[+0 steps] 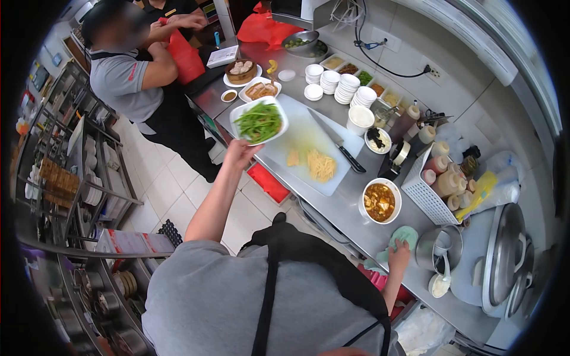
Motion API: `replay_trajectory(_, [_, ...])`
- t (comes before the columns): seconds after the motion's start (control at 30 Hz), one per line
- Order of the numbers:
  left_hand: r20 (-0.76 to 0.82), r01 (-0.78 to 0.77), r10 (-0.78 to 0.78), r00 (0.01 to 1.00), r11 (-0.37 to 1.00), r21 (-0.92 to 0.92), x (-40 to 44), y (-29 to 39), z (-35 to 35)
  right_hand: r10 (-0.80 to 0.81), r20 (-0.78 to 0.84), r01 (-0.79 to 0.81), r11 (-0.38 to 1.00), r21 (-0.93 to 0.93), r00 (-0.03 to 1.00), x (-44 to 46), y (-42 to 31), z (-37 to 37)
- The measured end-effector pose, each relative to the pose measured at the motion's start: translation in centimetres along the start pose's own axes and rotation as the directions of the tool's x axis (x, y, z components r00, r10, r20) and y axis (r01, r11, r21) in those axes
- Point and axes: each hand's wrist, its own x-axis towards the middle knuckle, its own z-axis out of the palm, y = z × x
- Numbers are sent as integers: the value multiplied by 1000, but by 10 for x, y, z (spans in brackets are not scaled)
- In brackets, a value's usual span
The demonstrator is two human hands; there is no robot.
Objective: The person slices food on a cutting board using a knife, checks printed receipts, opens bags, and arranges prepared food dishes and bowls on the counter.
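Note:
My left hand (242,154) grips the near edge of a white square dish (281,132) piled with green vegetables (259,122). The dish is over the left end of a cutting board (291,155). On that board are a heap of pale shredded food (321,165), a smaller pale piece (293,158) and a knife (351,159) with a black handle. At the counter's near edge, my right hand (399,255) has its fingers bent onto a light green cloth (405,235). A white bowl of chunky brown soup (380,202) stands close to the cloth.
Two people stand at the upper left, one in a grey shirt (119,77) beside a red bag (185,58). A bamboo steamer (241,70), stacked small white dishes (347,89), a basket of bottles (430,190) and a metal pot (424,252) line the counter. Shelves (110,172) stand left.

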Motion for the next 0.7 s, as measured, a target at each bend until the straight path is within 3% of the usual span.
replay_trajectory(0.07, [-185, -44, 26, 982, 994, -97, 26, 13, -38, 27, 28, -26, 998, -58, 999, 2, 2, 14])
replay_trajectory(0.1, [-258, -71, 38, 965, 990, -118, 37, 20, -52, 75, -21, -75, 997, 0, 997, 6, 5, 18])
replay_trajectory(0.23, [-373, -160, 106, 922, 980, -117, 80, 32, -106, 178, -150, -160, 979, 125, 972, 14, 0, 21])
replay_trajectory(0.3, [-299, -180, 131, 945, 973, -143, 97, 32, -124, 218, -195, -206, 975, 79, 956, 16, -7, 24])
replay_trajectory(0.37, [-394, -100, 42, 918, 987, -127, 125, 31, -144, 265, -228, -264, 964, 34, 937, 14, -12, 30])
replay_trajectory(0.47, [-392, -77, 25, 920, 990, -120, 145, 28, -145, 293, -295, -310, 951, -9, 909, 17, -21, 39])
replay_trajectory(0.6, [-208, -7, -9, 978, 997, -75, 163, 22, -140, 416, -310, -451, 891, -47, 855, 22, -42, 36])
replay_trajectory(0.7, [-243, 15, -17, 970, 1000, -8, 164, 19, -137, 472, -303, -512, 857, -64, 828, 25, -44, 38])
